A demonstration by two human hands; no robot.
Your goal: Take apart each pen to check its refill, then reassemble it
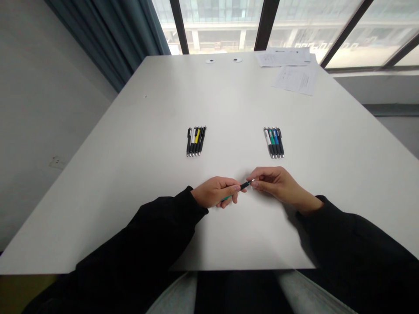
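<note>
A green-and-black pen (245, 186) is held between my two hands, above the near middle of the white table (147, 165). My left hand (218, 191) is closed around its green barrel, thumb on top. At the silver tip end, my right hand (276, 184) pinches with thumb and fingertips. Beyond my left hand lies a row of several pens (196, 141), black, white and yellow. Farther right, another row of pens (274, 142) in white, green, blue and black lies past my right hand.
Printed papers (294, 72) lie at the far right corner of the table. Two small white round pieces with dark spots, one of them a disc (237, 60), sit by the far edge. A dark curtain (111, 35) hangs at the left beside the window (222, 26).
</note>
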